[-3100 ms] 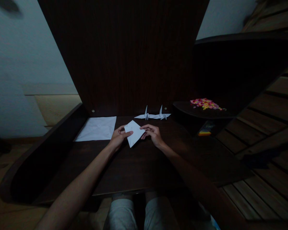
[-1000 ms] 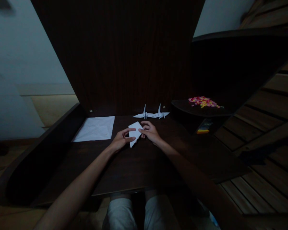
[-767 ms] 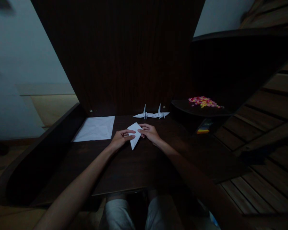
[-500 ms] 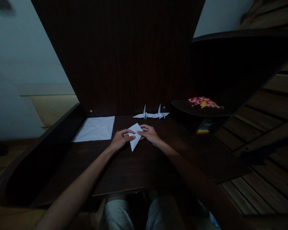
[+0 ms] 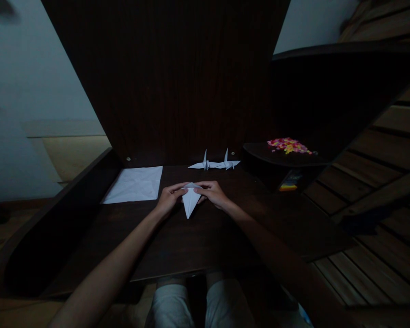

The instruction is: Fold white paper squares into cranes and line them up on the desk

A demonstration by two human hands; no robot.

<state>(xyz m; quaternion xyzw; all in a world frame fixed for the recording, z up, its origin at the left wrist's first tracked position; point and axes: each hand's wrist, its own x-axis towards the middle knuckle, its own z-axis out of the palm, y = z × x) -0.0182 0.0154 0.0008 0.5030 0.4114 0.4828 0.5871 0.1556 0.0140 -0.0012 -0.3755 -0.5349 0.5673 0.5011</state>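
Between my two hands is a piece of folded white paper, narrowing to a point toward me, with a crease down its middle. My left hand grips its left edge, thumb on the face and fingers along the far side. On the right edge my right hand pinches it the same way. The far tip of the paper bends at the fingers. Beyond my hands, two white paper cranes stand side by side at the back panel. A flat creased sheet of white paper lies to the left.
The dark wooden desk has a raised left side panel and a tall back panel. A small rounded shelf at the right carries a pile of pink and yellow bits. Under it sits a small yellow-edged item.
The far tip of the folded paper has been bent over, and the paper now points straighter toward me. Both thumbs have moved apart to its side edges.
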